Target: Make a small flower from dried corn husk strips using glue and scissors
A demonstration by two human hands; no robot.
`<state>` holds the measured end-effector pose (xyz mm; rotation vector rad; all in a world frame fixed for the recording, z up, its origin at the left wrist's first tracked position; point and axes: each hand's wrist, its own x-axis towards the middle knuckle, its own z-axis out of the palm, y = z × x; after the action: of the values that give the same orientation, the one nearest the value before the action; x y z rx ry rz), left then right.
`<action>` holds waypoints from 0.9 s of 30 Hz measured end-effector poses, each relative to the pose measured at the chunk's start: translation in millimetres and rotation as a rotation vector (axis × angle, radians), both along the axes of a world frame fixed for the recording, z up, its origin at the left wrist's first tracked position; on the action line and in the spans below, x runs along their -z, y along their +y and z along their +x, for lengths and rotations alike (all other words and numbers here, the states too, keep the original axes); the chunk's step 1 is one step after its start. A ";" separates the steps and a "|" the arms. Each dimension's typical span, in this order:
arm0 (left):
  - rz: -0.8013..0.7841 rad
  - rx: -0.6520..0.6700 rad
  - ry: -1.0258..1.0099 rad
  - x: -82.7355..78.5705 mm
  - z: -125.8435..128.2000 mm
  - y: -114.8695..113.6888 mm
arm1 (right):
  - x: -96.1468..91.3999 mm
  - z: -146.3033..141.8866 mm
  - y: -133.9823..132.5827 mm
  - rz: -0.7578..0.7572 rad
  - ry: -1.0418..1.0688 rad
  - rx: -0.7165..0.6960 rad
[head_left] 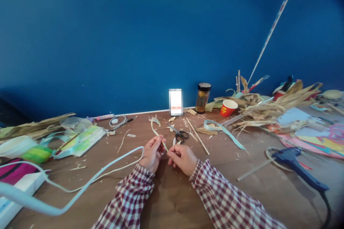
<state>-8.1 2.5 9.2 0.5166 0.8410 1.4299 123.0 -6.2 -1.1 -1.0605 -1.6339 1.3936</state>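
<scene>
Both my hands meet over the middle of the brown table, sleeves in red-and-white check. My left hand is closed on a pale dried-leaf strip that curves up and away from it. My right hand pinches the same strip's near end, just right of the left hand. Black-handled scissors lie right behind the hands. A thin wooden stick lies beside the scissors.
A blue glue gun lies at the right, a white cable loops at the left. A red paper cup, a dark jar and dried husks stand at the back. Packets and paper sit at the left.
</scene>
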 end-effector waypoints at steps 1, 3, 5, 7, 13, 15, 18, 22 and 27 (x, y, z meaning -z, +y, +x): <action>0.006 -0.003 -0.007 0.3 -0.3 0.3 | 0.2 0.1 -0.1 -0.003 0.002 -0.017; 0.012 -0.008 -0.016 1.4 -1.5 1.4 | 1.3 0.3 -0.1 -0.021 0.013 -0.044; 0.004 -0.017 -0.025 2.6 -3.0 2.9 | 3.4 0.2 0.3 -0.038 0.025 -0.049; -0.007 -0.040 -0.025 3.4 -4.3 4.2 | 5.7 0.1 0.9 -0.027 0.039 -0.056; -0.074 -0.064 0.050 1.4 -3.1 2.1 | 3.3 1.3 1.0 -0.006 0.069 -0.065; -0.058 -0.031 0.074 0.5 -0.6 -0.1 | -0.3 1.3 1.0 -0.029 0.063 -0.060; -0.020 0.031 0.107 -0.3 3.6 -3.1 | -3.1 0.7 1.7 -0.014 0.107 -0.073; 0.017 0.092 0.140 -2.0 6.6 -6.2 | -1.0 0.8 3.6 0.023 0.153 -0.058; 0.041 0.138 0.192 -3.1 7.0 -9.3 | -1.4 3.1 6.1 -0.026 0.200 0.036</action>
<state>-1.1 -6.7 12.3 0.7378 0.9115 1.2871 126.1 0.0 0.2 -0.9284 -1.4494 1.4519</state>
